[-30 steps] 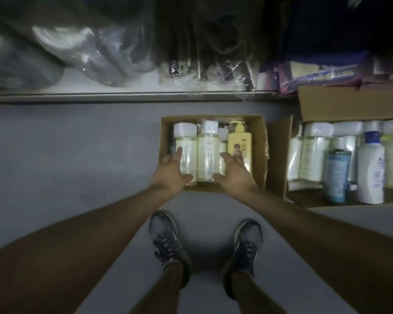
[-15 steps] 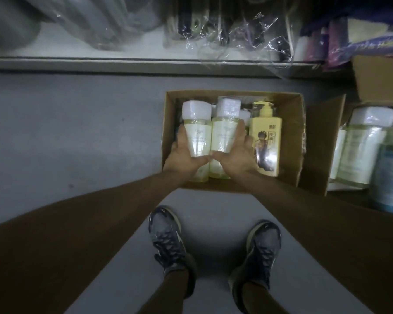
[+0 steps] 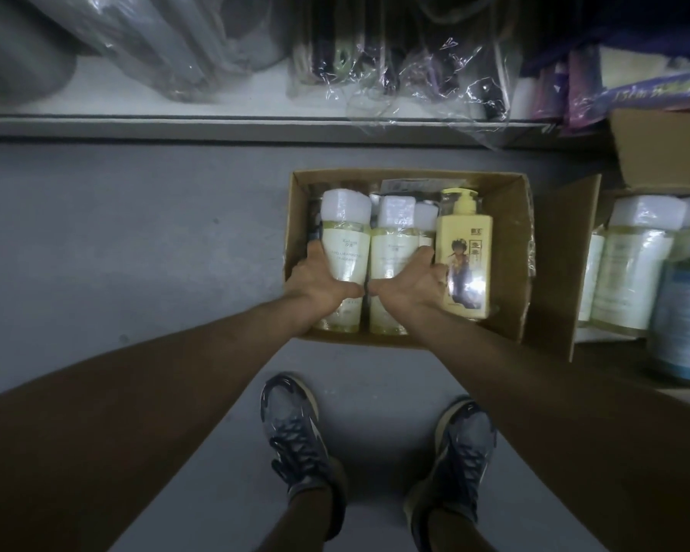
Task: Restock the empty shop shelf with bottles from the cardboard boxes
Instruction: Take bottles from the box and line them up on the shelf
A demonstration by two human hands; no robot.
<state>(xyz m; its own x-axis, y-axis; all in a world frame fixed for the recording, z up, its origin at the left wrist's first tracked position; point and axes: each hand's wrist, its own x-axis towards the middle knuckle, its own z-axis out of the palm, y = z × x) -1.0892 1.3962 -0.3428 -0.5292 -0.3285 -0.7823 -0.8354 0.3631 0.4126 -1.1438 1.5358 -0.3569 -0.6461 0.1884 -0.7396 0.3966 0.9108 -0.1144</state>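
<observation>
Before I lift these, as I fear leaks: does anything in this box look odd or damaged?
No spill or damage shows. One yellow pump bottle differs from the white-capped bottles in the cardboard box; loose plastic wrap overhangs the shelf edge.

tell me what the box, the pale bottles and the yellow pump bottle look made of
Box: brown cardboard, matte, bare cut edges.
Pale bottles: likely clear glossy plastic, yellowish liquid showing through; white caps under shiny film.
Yellow pump bottle: opaque plastic, probably; glare on its printed label.
</observation>
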